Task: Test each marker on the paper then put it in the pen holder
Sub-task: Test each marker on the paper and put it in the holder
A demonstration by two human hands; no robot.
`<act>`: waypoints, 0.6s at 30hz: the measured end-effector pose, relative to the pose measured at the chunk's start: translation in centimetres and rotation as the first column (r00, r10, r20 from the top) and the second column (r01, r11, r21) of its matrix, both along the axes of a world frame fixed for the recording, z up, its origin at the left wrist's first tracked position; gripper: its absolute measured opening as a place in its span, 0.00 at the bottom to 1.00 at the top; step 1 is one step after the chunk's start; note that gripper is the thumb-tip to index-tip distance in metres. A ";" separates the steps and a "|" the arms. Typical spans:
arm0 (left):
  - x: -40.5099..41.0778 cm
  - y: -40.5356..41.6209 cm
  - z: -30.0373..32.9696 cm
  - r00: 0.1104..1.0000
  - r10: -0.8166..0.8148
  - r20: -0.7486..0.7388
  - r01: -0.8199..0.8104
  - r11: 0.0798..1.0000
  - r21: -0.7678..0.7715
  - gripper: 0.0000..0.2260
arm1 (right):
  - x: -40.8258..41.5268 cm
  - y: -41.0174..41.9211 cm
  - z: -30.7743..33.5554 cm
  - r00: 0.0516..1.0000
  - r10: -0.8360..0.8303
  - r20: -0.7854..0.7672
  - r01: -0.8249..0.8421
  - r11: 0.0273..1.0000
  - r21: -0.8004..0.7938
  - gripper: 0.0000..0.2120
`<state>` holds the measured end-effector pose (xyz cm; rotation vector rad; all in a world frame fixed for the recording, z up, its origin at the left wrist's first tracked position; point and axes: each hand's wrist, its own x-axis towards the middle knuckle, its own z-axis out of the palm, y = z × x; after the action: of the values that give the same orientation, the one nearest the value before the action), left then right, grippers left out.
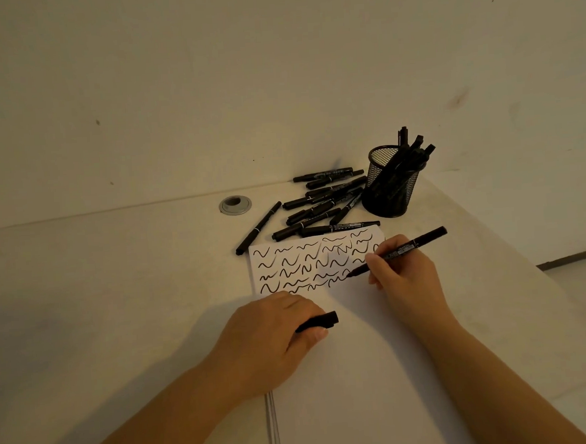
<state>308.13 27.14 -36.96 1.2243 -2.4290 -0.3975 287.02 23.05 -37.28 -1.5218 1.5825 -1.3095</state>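
My right hand [403, 273] holds a black marker [419, 241] like a pen, its tip touching the white paper [358, 355] at the end of the lowest row of black squiggles. My left hand [274, 336] rests on the paper's left edge and grips the marker's black cap [320, 321]. A black mesh pen holder [390, 185] stands at the back right with several markers in it. A pile of several black markers [321, 203] lies just left of the holder, beyond the paper.
One marker [258, 228] lies apart, left of the pile. A round grey cable grommet [235, 204] sits in the white desk near the wall. The desk's right edge runs diagonally past the holder, with floor beyond.
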 end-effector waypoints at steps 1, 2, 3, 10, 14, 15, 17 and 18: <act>0.0 0.0 0.0 1.000 -0.001 -0.003 0.001 1.000 0.005 0.20 | 0.0 0.0 0.0 1.000 -0.012 -0.008 0.012 1.000 -0.003 0.07; 0.0 0.0 0.0 1.000 0.001 -0.002 -0.001 1.000 0.008 0.19 | 0.0 0.0 0.1 1.000 -0.018 -0.017 0.018 1.000 -0.004 0.07; 0.0 -0.1 0.0 1.000 0.003 0.004 -0.003 1.000 0.013 0.19 | 0.0 0.1 0.1 1.000 -0.013 -0.025 0.013 1.000 -0.004 0.08; 0.1 0.0 -0.1 1.000 0.006 0.005 -0.006 0.999 0.033 0.20 | 0.3 0.2 0.1 0.993 0.016 -0.114 -0.013 0.999 0.032 0.08; 0.1 0.0 0.0 1.000 0.012 -0.007 -0.012 0.999 0.037 0.18 | -0.3 0.4 0.4 0.981 -0.089 -0.175 0.091 0.996 0.004 0.09; 0.1 0.0 0.0 1.000 0.013 -0.010 -0.012 0.999 0.037 0.16 | -0.4 0.5 0.6 0.972 -0.125 -0.198 0.122 0.992 -0.030 0.10; 0.2 -0.1 0.0 1.000 0.016 -0.016 -0.015 0.999 0.036 0.14 | -0.4 0.8 1.2 0.972 -0.188 -0.141 0.173 0.978 -0.114 0.10; 0.2 -0.1 0.0 1.000 0.020 -0.021 -0.019 0.999 0.036 0.15 | -0.4 0.8 1.6 0.975 -0.209 -0.076 0.197 0.970 -0.141 0.10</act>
<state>308.36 27.05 -36.92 1.2510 -2.4001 -0.4478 286.65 23.87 -35.68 -1.5499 1.7789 -1.5035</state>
